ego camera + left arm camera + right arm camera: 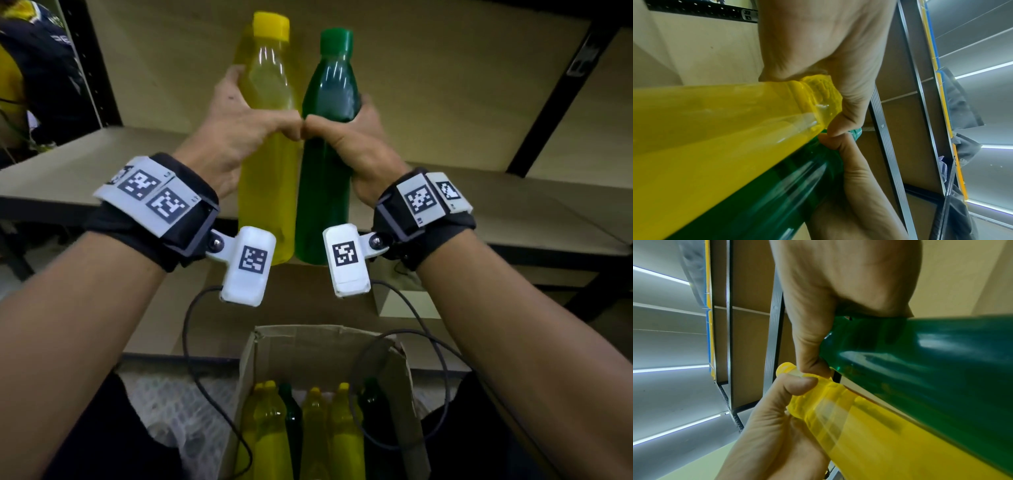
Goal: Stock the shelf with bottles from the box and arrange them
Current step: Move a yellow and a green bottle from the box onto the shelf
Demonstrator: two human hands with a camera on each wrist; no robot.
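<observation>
Above the box (404,373), the left hand (236,137) wraps curled fingers round the yellow bottle (269,164); the right hand (356,144) likewise grips the green bottle (325,192), thumbs touching.

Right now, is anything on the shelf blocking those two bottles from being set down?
Nothing visible does. The left hand holds the yellow bottle and the right hand holds the green bottle, both upright in front of the shelf. The board behind and beside them shows bare, with no other bottles in the way.
</observation>
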